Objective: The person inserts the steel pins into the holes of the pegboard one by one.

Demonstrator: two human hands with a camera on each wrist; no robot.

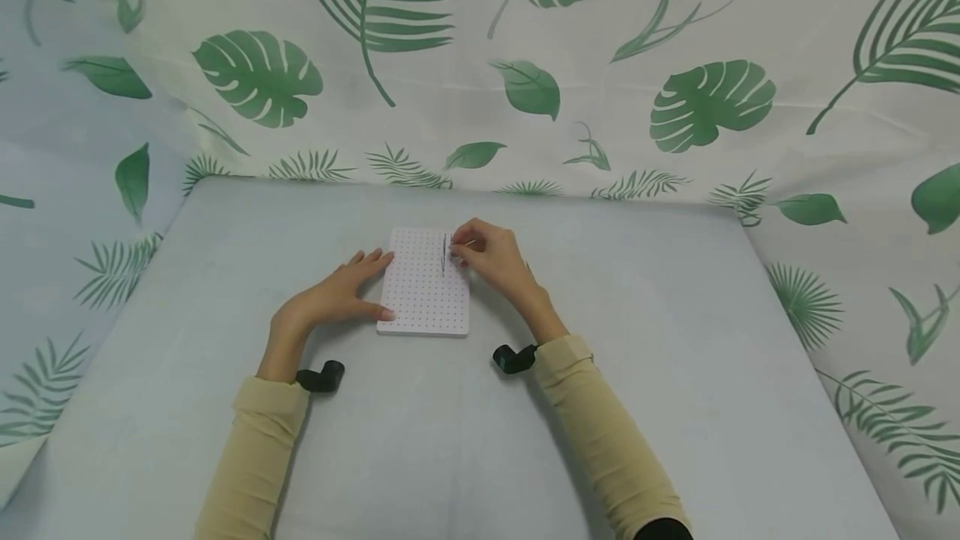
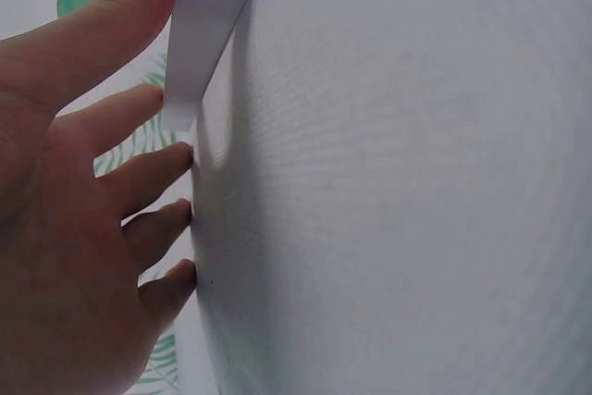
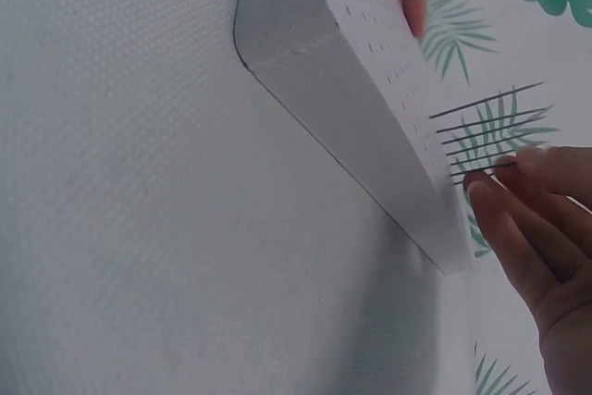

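A white rectangular board [image 1: 420, 298] dotted with rows of small holes lies flat on the table. Several thin dark needles [image 3: 486, 102] stand up in a row from its far right part. My right hand [image 1: 491, 257] is at that edge, pinching one of the needles between thumb and fingertips, as the right wrist view [image 3: 555, 228] shows. My left hand [image 1: 333, 290] steadies the board's left side, fingers spread and fairly straight. Its thumb rests at the near left corner. In the left wrist view the board's thick white side [image 2: 208, 25] meets the thumb and index finger.
A pale cloth [image 1: 420, 440] covers the table around the board. Behind it and at both sides hangs a white sheet with green leaf prints [image 1: 258, 77]. Black wrist cameras [image 1: 322, 376] sit at both cuffs of the yellowish sleeves [image 1: 251, 465].
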